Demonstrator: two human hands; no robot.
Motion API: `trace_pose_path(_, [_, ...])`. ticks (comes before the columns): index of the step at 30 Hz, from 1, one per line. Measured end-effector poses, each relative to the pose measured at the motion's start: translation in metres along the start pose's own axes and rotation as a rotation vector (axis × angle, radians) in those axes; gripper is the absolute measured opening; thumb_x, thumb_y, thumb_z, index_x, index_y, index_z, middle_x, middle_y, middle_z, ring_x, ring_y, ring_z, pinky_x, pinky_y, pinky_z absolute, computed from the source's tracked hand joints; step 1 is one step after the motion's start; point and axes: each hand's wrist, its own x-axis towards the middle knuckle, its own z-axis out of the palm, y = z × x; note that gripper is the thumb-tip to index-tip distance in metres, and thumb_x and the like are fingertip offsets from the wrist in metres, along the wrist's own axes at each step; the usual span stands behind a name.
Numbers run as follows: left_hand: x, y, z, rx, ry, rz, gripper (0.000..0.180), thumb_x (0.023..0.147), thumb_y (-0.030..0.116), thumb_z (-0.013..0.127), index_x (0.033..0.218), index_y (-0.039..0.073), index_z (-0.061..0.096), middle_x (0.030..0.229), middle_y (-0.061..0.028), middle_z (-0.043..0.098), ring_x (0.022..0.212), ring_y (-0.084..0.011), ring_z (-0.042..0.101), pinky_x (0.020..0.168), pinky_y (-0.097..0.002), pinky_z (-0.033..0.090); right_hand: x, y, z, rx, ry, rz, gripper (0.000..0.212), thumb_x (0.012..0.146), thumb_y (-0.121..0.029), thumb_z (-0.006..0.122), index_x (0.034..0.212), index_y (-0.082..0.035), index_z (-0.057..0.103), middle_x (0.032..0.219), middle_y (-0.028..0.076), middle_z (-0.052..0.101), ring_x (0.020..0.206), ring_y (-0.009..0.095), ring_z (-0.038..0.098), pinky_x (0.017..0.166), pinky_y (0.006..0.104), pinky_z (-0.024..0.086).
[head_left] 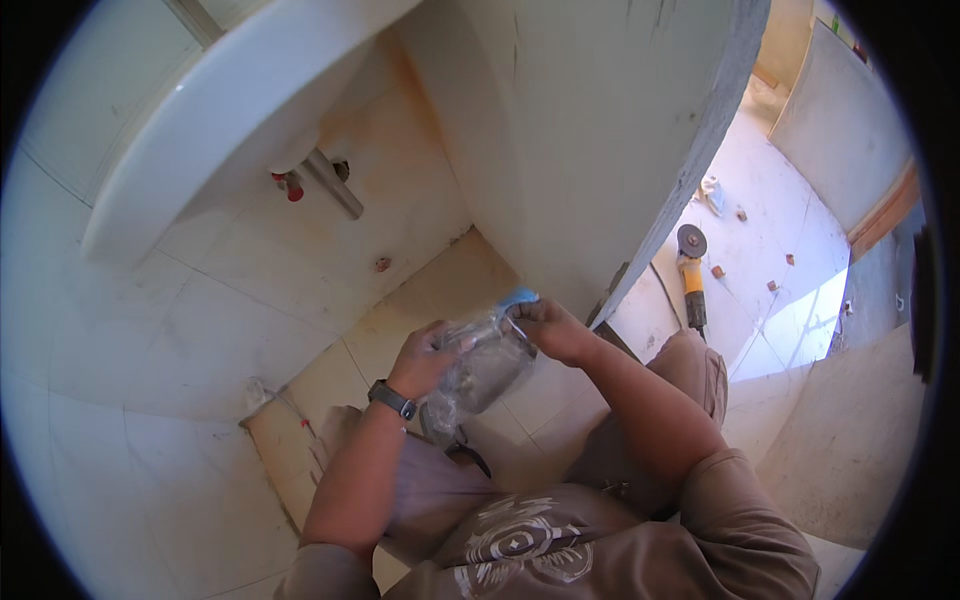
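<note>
A crumpled clear plastic bag (488, 362) is held up between my hands, above the floor in front of my knees. It has a blue patch at its upper right end. What lies inside it I cannot make out. My left hand (424, 358), with a dark watch on the wrist, grips the bag's left side. At the upper right end my right hand (546, 326) has its fingers closed on the plastic, close to the blue patch.
A white washbasin (225, 95) juts out at the upper left, with a metal drain pipe (334, 184) and red-capped pipe outlets (290, 186) below it. A pale panel (590, 120) stands ahead. Beyond its edge, an angle grinder (692, 272) lies on the floor among small brown pieces.
</note>
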Motion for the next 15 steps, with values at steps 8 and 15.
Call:
trace_pose_path(8, [0.014, 0.001, 0.006, 0.169, 0.063, 0.116, 0.039, 0.104, 0.033, 0.067, 0.119, -0.001, 0.073, 0.104, -0.0077, 0.077, 0.096, -0.0153, 0.067, 0.090, -0.0328, 0.053, 0.011, 0.003, -0.002, -0.106, -0.024, 0.019, 0.036, 0.090, -0.033, 0.081, 0.102, 0.000, 0.076, 0.085, 0.005, 0.070, 0.077, 0.013, 0.057, 0.072, 0.0340, 0.050])
trace_pose_path(15, [0.004, 0.002, 0.017, 0.408, 0.031, 0.132, 0.041, 0.107, 0.037, 0.061, 0.111, -0.002, 0.073, 0.087, -0.0160, 0.073, 0.081, -0.0159, 0.062, 0.080, -0.0356, 0.053, 0.011, 0.026, 0.017, -0.321, 0.034, 0.261, 0.029, 0.102, -0.028, 0.067, 0.116, -0.003, 0.070, 0.106, 0.004, 0.072, 0.098, 0.017, 0.063, 0.090, 0.0341, 0.050])
